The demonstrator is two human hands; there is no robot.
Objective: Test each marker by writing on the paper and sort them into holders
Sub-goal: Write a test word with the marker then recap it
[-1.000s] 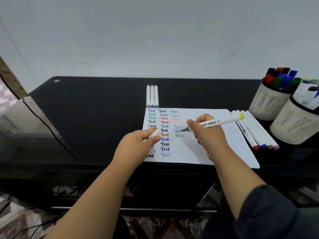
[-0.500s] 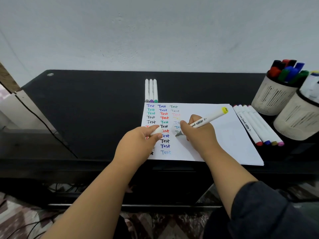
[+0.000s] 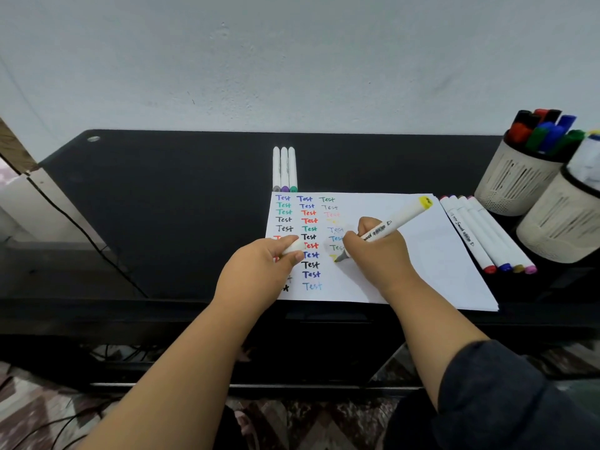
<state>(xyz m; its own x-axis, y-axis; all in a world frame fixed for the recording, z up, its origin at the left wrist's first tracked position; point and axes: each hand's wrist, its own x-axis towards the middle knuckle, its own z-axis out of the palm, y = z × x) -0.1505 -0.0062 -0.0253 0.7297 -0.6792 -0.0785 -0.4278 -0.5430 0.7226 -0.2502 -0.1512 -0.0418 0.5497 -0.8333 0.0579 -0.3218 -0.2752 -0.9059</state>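
Observation:
A white sheet of paper (image 3: 422,254) with columns of coloured "Test" words lies on the black desk (image 3: 162,206). My right hand (image 3: 376,254) grips a white marker with a yellow end (image 3: 399,219), its tip touching the paper under the third column, where a faint yellow mark shows. My left hand (image 3: 259,271) rests on the paper's left part and pinches a white marker cap (image 3: 293,246). Two ribbed beige holders stand at the right: the far holder (image 3: 516,183) holds several coloured-capped markers, the near holder (image 3: 561,228) holds white ones.
Three white markers (image 3: 284,168) lie side by side just beyond the paper's top edge. Several more white markers (image 3: 483,235) lie in a row between the paper and the holders. A black cable (image 3: 81,232) runs down the desk's left side.
My right hand has lowered the marker from above the paper until its tip touches the sheet and a yellow mark begins. My left hand stays put with the cap.

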